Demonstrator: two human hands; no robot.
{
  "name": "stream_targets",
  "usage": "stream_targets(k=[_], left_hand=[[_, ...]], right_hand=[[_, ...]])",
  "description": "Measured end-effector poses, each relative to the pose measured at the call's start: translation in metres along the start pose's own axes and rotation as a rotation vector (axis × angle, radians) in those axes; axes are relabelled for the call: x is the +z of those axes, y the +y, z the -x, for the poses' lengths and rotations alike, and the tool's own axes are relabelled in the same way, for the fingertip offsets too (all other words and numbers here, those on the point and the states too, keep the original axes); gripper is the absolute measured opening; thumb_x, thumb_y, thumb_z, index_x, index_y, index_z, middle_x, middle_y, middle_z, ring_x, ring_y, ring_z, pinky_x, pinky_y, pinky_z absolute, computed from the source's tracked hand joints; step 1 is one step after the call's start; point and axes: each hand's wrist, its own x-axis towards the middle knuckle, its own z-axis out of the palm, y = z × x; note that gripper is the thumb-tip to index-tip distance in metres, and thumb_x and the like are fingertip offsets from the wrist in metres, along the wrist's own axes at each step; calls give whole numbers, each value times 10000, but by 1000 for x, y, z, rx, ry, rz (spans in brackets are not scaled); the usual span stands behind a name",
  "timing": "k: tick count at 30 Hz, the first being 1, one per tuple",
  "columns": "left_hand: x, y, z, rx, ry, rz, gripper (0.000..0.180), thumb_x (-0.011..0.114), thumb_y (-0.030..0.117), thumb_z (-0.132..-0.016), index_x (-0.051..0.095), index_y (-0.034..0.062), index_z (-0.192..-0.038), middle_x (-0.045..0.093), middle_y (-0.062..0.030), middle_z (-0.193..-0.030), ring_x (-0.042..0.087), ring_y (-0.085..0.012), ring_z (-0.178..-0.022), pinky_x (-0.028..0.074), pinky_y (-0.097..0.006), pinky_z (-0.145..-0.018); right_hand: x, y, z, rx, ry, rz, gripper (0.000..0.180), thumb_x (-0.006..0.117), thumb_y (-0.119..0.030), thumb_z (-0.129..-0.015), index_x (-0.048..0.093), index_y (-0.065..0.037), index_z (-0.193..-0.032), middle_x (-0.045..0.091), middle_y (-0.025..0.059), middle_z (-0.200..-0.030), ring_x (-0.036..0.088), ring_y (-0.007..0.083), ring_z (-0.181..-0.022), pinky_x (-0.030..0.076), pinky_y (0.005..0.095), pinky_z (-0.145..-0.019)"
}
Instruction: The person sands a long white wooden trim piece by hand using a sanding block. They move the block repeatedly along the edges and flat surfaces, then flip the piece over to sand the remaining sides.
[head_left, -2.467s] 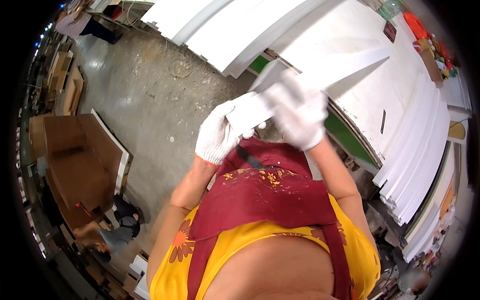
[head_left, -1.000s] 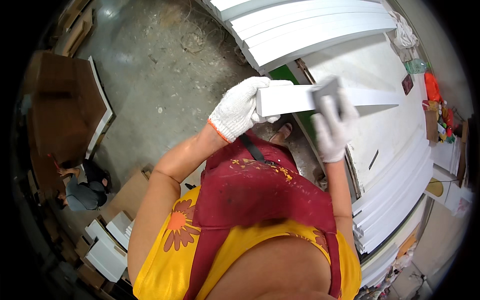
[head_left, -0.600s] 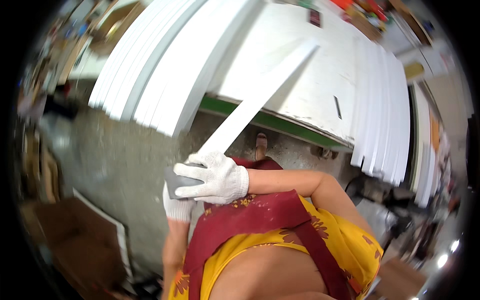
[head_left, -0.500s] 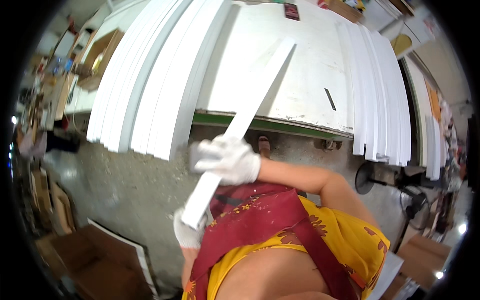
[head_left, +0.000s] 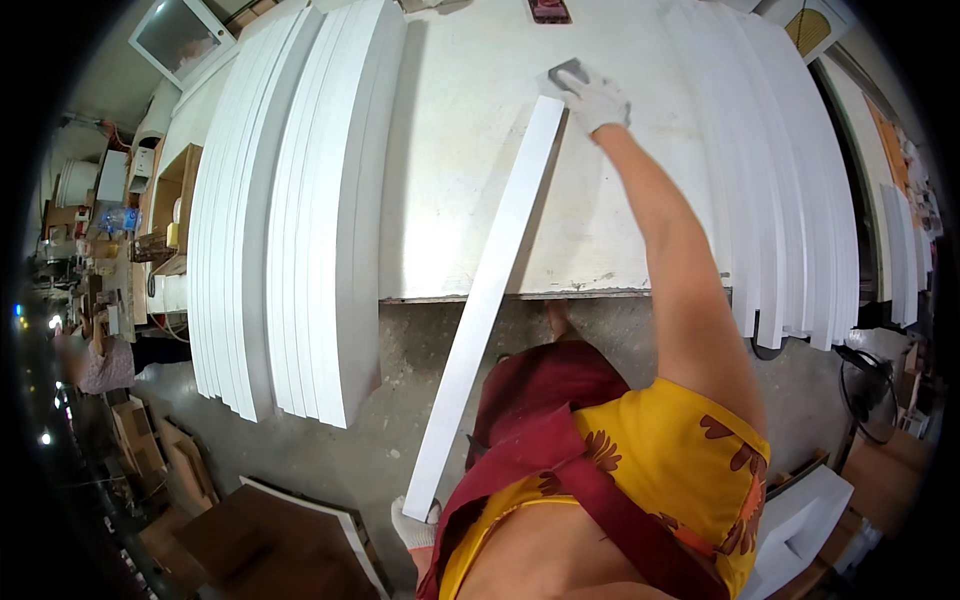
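Note:
A long white strip (head_left: 490, 280) slants from my waist up onto the white worktable (head_left: 440, 220), its far end resting there. Around its near end is my left hand (head_left: 415, 525), in a pale glove and closed on the strip. My right hand (head_left: 597, 100), also gloved, reaches out over the table just past the strip's far end. In its fingers is a grey block (head_left: 568, 72) that looks like a sanding sponge; motion blurs it slightly.
Stacks of long white boards (head_left: 335, 200) lie along the table's left side, overhanging its front edge. More white boards (head_left: 790, 200) lie at the right. A phone-like dark object (head_left: 550, 10) sits at the back. Brown panels (head_left: 270, 545) stand on the floor at lower left.
My right hand has travelled with the grey block from the strip's near part to beyond its far end. My left hand still holds the near end. The thin dark ruler no longer shows.

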Motion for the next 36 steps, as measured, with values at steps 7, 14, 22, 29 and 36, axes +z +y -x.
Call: stream_targets(k=[7,14,22,29,36], left_hand=[[43,30,22,-15,29,183,474,567,372,-941,580,-26,-1198,644,-120,-993,615,-217,-781,484,-324,-592],[54,35,-18,-129,-409,-343,656,675,24,-775,503,-86,-1399,631,-122,-1270,636,-183,-1047,494,-284,-925],[108,54,-7,-149,-663,-511,459,686,98,-834,602,-5,-1273,683,-76,-1096,644,-186,-985,512,-308,-871],[107,49,-11,-172,-637,-684,435,715,180,-846,613,5,-1231,680,-108,-1082,652,-231,-981,521,-340,-865],[113,44,-11,-132,-459,-808,468,744,225,-792,624,16,-1194,682,-136,-1038,662,-264,-957,520,-367,-851]], right_hand=[[15,63,-39,44,59,-888,558,586,-359,-908,562,-150,-1425,584,91,-1404,583,241,-1192,440,324,-1031],[-14,48,-26,-217,127,-395,508,589,-316,-920,568,-217,-1418,560,93,-1429,574,251,-1205,457,355,-1014],[-53,-89,155,-605,95,-61,579,514,-100,-884,552,-373,-1394,486,55,-1506,616,268,-1092,563,400,-807],[-102,-142,292,-1251,-95,-747,112,549,-251,-869,598,-196,-954,527,108,-1034,581,243,-887,533,376,-653],[-60,2,-4,-96,-28,84,488,437,-229,-984,509,-445,-1415,517,31,-1473,620,337,-1125,542,444,-943]])
